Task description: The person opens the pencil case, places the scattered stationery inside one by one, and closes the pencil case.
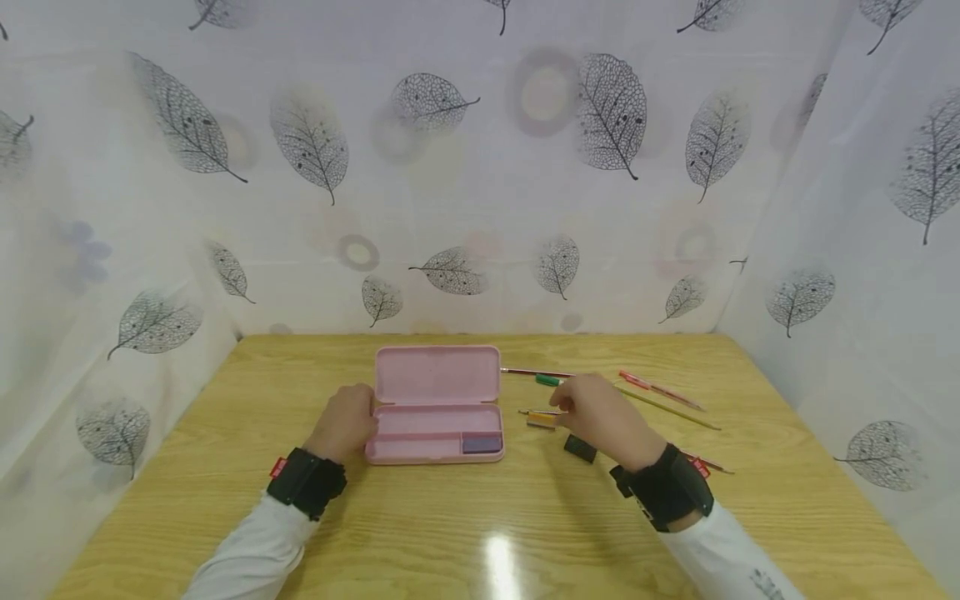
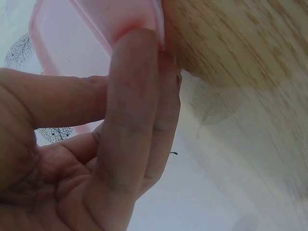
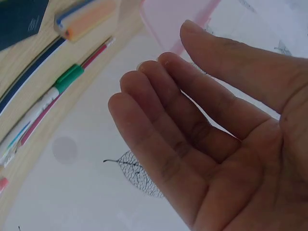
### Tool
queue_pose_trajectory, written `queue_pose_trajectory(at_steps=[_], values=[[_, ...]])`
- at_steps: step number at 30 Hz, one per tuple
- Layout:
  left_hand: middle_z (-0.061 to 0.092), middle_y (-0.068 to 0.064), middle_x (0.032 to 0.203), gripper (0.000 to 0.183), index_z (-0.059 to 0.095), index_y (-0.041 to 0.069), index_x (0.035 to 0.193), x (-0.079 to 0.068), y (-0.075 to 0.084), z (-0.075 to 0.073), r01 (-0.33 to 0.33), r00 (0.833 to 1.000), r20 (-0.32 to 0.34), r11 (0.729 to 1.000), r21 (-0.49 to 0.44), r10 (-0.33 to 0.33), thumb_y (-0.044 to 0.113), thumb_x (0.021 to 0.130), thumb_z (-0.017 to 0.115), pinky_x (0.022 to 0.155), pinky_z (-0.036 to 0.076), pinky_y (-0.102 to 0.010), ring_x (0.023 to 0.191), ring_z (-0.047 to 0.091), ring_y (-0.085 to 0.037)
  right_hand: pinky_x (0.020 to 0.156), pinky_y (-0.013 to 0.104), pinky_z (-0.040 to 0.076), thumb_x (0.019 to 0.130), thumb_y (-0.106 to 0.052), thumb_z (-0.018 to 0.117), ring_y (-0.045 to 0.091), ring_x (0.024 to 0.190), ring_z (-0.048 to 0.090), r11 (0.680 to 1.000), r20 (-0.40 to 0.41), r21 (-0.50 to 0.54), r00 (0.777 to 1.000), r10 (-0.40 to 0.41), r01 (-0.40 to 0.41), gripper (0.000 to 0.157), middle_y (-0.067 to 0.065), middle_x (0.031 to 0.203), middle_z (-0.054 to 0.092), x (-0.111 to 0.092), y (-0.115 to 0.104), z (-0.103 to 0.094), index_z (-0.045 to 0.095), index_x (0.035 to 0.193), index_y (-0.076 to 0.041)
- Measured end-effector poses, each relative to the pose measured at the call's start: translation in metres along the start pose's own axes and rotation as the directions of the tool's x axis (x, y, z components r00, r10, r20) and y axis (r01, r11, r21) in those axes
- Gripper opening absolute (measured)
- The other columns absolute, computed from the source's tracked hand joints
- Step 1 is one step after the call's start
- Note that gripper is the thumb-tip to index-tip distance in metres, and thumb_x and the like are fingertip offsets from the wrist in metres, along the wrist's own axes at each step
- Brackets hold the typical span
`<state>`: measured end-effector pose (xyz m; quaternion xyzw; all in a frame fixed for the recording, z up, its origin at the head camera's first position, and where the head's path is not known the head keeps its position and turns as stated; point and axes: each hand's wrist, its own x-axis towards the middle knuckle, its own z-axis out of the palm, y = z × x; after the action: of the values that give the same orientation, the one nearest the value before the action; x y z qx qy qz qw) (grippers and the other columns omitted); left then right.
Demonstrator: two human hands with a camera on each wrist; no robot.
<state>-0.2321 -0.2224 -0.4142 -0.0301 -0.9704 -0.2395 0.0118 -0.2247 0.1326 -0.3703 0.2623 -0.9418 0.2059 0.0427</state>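
Note:
A pink pencil case [image 1: 437, 377] lies with its lid folded back. In its small right compartment sits a purple block [image 1: 481, 444]. At the case's left edge is my left hand [image 1: 343, 425]; in the left wrist view its fingertips press the pink wall [image 2: 115, 19], with the thumb close against the fingers. My right hand [image 1: 603, 421] hovers to the right of the case. The right wrist view shows nothing between its thumb and gently bent fingers. Nearest to it are an orange block with a blue band [image 3: 86, 19] and a dark block [image 1: 580, 448].
Right of the case lie a green-capped pen [image 3: 70, 79], a dark pencil [image 1: 528, 371], a pink-red pen [image 1: 637, 381], a yellowish pencil [image 1: 671, 409] and a red pencil [image 1: 712, 463]. A leaf-print curtain [image 1: 480, 192] encloses the wooden table [image 1: 420, 533] at back and sides.

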Motion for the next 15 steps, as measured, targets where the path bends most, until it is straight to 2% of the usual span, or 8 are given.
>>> queue_pose_trajectory(at_steps=[4,15], values=[[0.052,-0.01,0.066,0.006,0.057,-0.003,0.075,0.0,0.0,0.0,0.008,1.0,0.004,1.0,0.002,-0.008,-0.009,0.077,0.058,0.048,0.041,-0.032,0.056,0.05,-0.023,0.07,0.04,0.057,0.077,-0.004,0.078,0.021,0.079,0.065,1.0,0.004,0.022,1.0,0.02,-0.021,0.021,0.013,0.092,0.074,-0.002,0.008,-0.004,0.076,0.098,-0.002],[0.054,-0.01,0.066,0.007,0.058,-0.003,0.075,0.0,0.0,0.001,0.014,1.0,0.0,1.0,-0.001,-0.014,-0.009,0.076,0.059,0.047,0.041,-0.032,0.056,0.051,-0.023,0.071,0.043,0.057,0.077,-0.006,0.079,0.025,0.082,0.066,0.999,0.016,-0.013,0.999,0.051,-0.051,0.022,0.016,0.094,0.074,-0.005,0.017,-0.007,0.075,0.098,0.0]])
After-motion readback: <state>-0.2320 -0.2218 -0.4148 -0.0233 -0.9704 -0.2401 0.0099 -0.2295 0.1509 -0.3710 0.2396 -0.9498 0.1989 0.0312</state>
